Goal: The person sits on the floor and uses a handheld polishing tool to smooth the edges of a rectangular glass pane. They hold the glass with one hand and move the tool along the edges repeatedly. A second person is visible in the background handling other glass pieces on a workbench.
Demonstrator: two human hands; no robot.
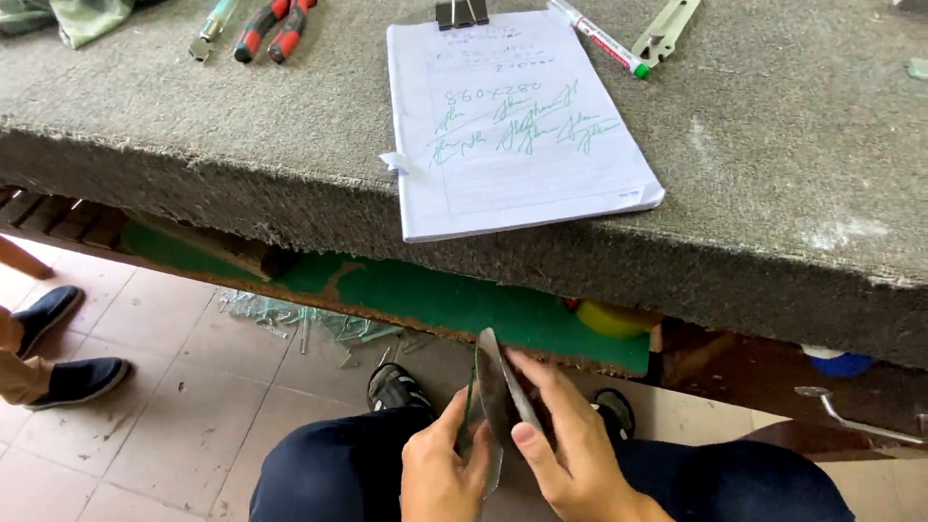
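Observation:
Both my hands are low in the head view, above my lap in dark trousers. My left hand (440,474) and my right hand (570,445) together hold a small curved piece of glass or clear sheet (498,387), upright between the fingers. My right thumb and fingers pinch its right edge; my left fingers press its left side. Its lower part is hidden behind my hands.
A grey felt-covered table (773,164) fills the upper view, with a clipped pad of paper (512,126), a green-tipped marker (604,39), red-handled pliers (275,29) and a metal tool (667,24). Glass scraps (290,314) lie on the tiled floor. Another person's shoes (58,348) stand at left.

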